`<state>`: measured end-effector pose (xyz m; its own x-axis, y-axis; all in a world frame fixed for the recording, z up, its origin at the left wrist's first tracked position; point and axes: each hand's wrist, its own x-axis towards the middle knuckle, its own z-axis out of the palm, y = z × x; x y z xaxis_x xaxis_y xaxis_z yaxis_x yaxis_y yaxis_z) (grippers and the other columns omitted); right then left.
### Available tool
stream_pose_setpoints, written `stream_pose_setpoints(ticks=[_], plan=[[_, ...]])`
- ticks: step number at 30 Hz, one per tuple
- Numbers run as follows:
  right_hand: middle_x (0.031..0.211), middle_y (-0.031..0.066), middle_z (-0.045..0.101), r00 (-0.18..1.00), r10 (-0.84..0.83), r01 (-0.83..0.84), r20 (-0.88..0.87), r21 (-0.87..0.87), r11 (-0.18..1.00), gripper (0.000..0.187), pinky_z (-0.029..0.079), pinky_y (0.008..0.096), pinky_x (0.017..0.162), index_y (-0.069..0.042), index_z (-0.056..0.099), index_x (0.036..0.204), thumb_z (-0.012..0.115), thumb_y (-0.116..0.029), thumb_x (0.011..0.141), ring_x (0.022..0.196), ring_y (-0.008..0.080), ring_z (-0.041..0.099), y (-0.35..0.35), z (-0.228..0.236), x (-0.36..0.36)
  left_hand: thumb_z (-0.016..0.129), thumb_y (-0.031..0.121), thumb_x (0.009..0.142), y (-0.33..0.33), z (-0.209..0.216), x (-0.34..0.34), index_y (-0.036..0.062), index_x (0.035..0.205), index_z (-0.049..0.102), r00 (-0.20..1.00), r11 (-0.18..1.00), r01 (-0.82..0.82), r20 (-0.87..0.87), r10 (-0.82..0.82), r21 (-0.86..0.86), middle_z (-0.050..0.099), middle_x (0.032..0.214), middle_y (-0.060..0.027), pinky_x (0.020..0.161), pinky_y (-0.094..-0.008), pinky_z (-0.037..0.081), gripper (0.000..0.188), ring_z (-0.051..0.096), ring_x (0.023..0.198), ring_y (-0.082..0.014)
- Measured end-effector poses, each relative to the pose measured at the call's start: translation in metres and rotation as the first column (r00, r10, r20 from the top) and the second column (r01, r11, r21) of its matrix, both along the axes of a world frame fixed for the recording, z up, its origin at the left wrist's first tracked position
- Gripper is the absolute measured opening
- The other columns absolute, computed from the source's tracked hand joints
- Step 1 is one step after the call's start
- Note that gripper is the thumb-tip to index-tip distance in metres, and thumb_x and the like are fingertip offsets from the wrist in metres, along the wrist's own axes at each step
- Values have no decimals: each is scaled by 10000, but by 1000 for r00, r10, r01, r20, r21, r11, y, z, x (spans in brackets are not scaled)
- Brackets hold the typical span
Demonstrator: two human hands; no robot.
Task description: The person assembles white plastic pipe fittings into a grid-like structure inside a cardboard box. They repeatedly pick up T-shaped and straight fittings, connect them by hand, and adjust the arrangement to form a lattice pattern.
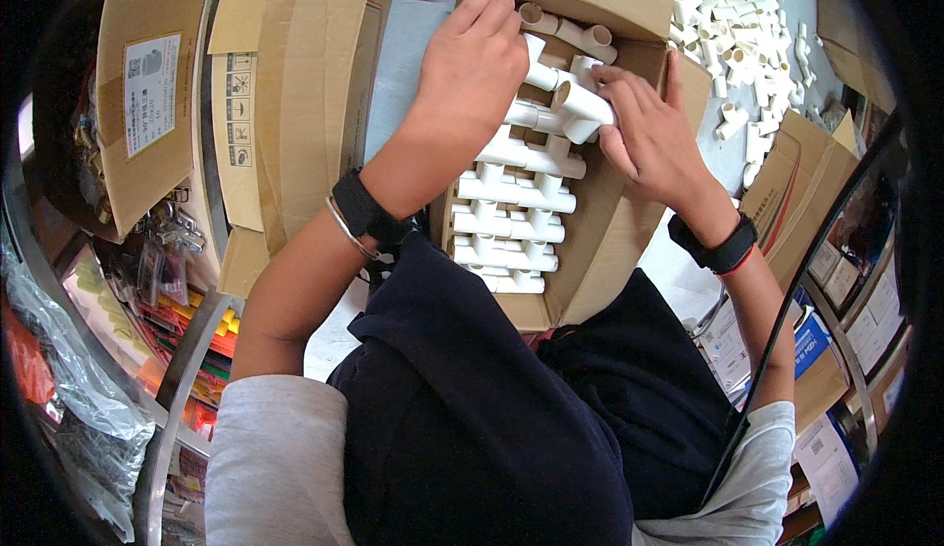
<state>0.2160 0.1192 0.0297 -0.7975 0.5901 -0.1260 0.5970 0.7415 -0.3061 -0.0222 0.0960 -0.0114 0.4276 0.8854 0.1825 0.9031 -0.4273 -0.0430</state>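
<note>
White plastic pipe tees [521,197] lie in close rows inside an open cardboard box [618,236] in front of me. My right hand [654,133] is at the box's right side, its thumb and fingers closed on a white pipe tee [582,109] above the far part of the rows. One finger of that hand stretches up along the right wall. My left hand [477,69] reaches the box's far left corner with its fingers curled together; what they grip, if anything, is hidden. Further white fittings [570,30] lie at the far end inside the box.
A heap of loose white pipe fittings [733,15] spreads over the grey table at the far right. Left of my box stands another cardboard box [305,94]. Shelves with an open carton [147,84] and plastic bags [79,379] line the left; more cartons [801,187] stand right.
</note>
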Motion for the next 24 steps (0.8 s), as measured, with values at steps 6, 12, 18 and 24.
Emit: stream_pose_setpoints(ticks=[6,12,18,24], plan=[[1114,203,567,934,-210,244,-288,86,966,331,359,486,1025,17,547,1125,503,-233,913,1063,363,506,7,0,9,664,149,756,2,1,21,121,847,677,984,998,-43,173,36,40,595,998,-8,978,-380,399,96,534,1090,-193],[943,144,624,936,-244,284,-253,136,949,295,384,420,875,-7,571,1135,501,-218,941,919,319,512,2,3,7,657,162,765,11,-5,30,151,770,706,990,992,88,118,-77,-91,574,1011,16,865,-368,399,51,512,1053,-173],[807,94,619,954,-272,291,-128,163,943,244,370,405,863,-33,557,1077,533,-228,933,872,271,536,-2,-1,-5,665,175,758,10,-11,32,149,786,750,997,990,75,25,-72,-123,582,1054,27,900,-378,398,94,503,1096,-160],[749,77,602,966,-256,255,-28,242,936,198,376,412,830,-41,540,984,536,-233,936,816,258,546,-2,-6,-18,666,226,796,11,-16,35,209,847,779,995,991,74,-64,-81,-109,585,1014,54,891,-393,394,125,490,1100,-145]])
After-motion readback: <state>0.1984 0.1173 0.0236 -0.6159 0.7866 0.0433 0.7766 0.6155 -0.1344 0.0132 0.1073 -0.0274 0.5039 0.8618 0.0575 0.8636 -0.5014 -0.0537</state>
